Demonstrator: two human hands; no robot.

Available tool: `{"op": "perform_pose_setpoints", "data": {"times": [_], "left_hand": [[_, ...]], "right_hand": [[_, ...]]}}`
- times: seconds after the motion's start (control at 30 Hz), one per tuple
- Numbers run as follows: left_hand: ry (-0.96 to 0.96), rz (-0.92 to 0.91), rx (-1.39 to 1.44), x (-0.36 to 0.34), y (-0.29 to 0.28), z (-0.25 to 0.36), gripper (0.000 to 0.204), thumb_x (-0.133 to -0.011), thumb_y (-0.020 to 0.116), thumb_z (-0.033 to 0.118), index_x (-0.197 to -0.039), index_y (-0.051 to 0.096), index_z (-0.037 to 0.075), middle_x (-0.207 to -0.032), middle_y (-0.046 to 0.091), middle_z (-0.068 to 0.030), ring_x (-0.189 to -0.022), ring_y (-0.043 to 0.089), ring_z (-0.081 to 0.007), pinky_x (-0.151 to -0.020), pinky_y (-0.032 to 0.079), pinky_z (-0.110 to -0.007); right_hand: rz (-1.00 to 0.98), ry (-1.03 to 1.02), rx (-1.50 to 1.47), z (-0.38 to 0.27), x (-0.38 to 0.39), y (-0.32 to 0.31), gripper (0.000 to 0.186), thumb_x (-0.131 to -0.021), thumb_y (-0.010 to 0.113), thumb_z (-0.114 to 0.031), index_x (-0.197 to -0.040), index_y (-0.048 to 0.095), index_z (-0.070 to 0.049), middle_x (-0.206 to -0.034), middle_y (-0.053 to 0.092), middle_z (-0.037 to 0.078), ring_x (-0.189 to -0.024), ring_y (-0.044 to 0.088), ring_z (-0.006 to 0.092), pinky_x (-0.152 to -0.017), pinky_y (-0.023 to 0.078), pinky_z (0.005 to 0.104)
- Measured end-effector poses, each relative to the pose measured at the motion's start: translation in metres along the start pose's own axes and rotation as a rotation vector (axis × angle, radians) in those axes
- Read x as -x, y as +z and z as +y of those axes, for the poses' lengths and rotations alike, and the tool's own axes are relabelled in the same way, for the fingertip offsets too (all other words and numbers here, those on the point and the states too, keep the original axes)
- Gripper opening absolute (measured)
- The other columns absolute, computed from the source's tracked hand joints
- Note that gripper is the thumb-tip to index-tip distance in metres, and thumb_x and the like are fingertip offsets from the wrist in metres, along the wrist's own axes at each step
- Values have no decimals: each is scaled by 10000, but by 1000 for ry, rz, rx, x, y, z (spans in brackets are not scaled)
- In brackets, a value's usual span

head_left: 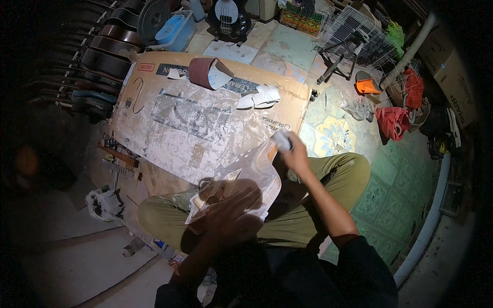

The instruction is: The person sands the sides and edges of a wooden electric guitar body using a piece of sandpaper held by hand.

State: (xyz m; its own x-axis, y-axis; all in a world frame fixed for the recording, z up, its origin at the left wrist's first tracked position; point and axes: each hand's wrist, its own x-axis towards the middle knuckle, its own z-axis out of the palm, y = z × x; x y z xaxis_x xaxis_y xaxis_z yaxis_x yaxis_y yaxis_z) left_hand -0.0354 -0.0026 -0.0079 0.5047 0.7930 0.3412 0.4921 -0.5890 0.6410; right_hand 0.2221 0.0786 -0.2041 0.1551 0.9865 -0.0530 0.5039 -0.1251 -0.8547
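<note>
Across my lap lies a bare electric guitar body [265,167], tilted, its face dusty and pale, with wooden edges and a cut-out. My left hand [231,210] grips its lower part; shadow dims the fingers there. At the upper right horn, my right hand [297,156] is closed around a folded pale piece of sandpaper [281,139], pressed to the edge. Beyond the body, a curled strip of brown sandpaper [202,73] and torn white-backed sandpaper pieces [259,97] rest on the dusty cardboard sheet [205,123].
Several guitars [105,59] hang in a row at the far left. A black guitar [227,20] and a blue tub [179,32] stand behind the cardboard. To the right are a wire cage [354,36], an orange slipper [366,85] and a red bag [393,123]. Tools [120,156] lie left.
</note>
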Motion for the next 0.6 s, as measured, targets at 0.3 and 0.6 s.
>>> {"op": "perform_pose_setpoints", "data": {"times": [0.3,0.6], "left_hand": [[-9,10,-5,4,1,-1,196,-777,791,171,-921,694,80,-1158,708,-177,-1066,705,-333,-862,576,-404],[1,-11,-6,5,4,7,172,-794,779,175,-915,687,96,-1201,699,-177,-1115,691,-336,-885,572,-410]], "right_hand": [[-76,-119,58,-49,16,-8,440,-843,704,-123,-1266,617,-35,-1244,634,244,-1151,602,421,-983,478,464],[-324,-255,163,-73,4,-33,431,-846,746,-89,-1257,630,-28,-1137,689,185,-1065,675,302,-906,529,384]]}}
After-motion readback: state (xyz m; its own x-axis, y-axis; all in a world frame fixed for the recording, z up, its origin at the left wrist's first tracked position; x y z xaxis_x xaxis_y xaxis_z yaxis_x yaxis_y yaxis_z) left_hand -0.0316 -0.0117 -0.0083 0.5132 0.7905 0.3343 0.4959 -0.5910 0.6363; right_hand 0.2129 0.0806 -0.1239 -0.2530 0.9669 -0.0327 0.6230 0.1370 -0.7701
